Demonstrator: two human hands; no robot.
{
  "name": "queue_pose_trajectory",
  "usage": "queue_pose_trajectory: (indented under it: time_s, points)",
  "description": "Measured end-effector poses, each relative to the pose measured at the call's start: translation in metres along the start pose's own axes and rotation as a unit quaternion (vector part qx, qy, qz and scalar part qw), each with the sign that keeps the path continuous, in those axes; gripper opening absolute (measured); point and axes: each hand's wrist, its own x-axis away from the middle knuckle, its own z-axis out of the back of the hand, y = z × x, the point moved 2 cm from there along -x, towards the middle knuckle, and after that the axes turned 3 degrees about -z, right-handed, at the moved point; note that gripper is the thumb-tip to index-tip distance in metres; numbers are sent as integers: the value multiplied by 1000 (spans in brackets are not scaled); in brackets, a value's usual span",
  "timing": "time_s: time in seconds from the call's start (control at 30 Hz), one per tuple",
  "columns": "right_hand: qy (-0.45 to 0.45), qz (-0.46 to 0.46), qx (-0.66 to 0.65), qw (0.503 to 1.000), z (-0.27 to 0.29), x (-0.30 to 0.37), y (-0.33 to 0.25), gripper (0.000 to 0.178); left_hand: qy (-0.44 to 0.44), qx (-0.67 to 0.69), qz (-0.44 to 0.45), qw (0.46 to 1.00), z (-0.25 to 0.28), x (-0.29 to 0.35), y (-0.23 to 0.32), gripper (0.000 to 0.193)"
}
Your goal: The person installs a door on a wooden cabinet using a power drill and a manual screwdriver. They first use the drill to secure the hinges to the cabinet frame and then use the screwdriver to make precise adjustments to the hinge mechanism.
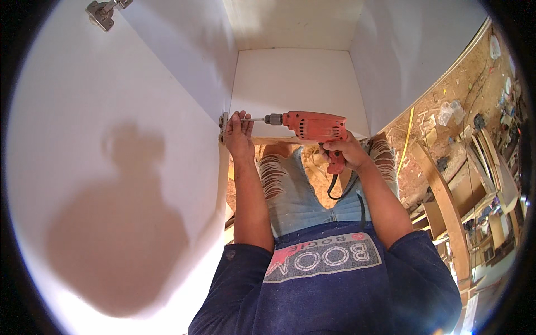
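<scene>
My right hand [347, 151] grips the handle of an orange-red power drill [318, 126], held level with its chuck facing left. A long thin bit [257, 119] runs from the chuck to my left hand [240, 138]. The fingers of that hand are closed around the bit's far end, which they hide; whether a screw is there I cannot tell. Just left of the fingertips, a metal hinge [223, 121] sits at the joint between the white door panel [72, 184] and the cabinet's side wall [195, 61]. The drill's black cord [330, 190] hangs below the handle.
Another metal hinge [101, 15] is on the door panel at the upper left. The white cabinet's inside [296, 72] lies ahead, with its right wall [391, 61] beyond the drill. Wood offcuts [446, 206] and scraps litter the dirt floor [416, 156] on the right.
</scene>
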Motion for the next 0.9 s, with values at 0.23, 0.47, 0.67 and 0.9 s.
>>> queue_pose_trajectory:
  time_s: [0.23,0.47,0.67,0.9]
  points:
    - [21,-22,-53,998,-11,-12,16,24,56,183,19,981,3,-6,-18,42]
    - [32,-104,-109,988,-21,-41,47,26,89,266,-24,960,7,-20,-31,33]
    - [-2,-82,-109,991,-32,-51,50,21,62,276,-26,959,18,-34,-38,30]
    - [16,-85,-91,992,-32,-57,50,21,85,263,-38,960,10,-35,-39,37]
